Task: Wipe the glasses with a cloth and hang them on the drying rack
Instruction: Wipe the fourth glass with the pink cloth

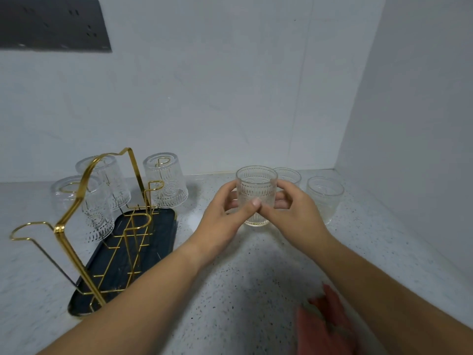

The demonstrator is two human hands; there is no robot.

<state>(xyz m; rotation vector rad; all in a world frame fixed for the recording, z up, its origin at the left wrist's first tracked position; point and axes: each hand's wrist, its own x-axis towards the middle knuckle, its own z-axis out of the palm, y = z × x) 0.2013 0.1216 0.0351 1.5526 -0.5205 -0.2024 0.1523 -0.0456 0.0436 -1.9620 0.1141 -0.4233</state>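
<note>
Left hand (225, 213) and right hand (294, 213) clamp their fingers (250, 204) around 1 upright glass (256, 184).

No words, labels, brands or numbers can be read anywhere in view.
The glass (256, 193) upright over the middle of the counter (230, 290) shows only a pressed ribbed and arched pattern, with no letters. The dark wall panel (51, 24) above the counter's back left edge is too blurred to show any marking.
</note>
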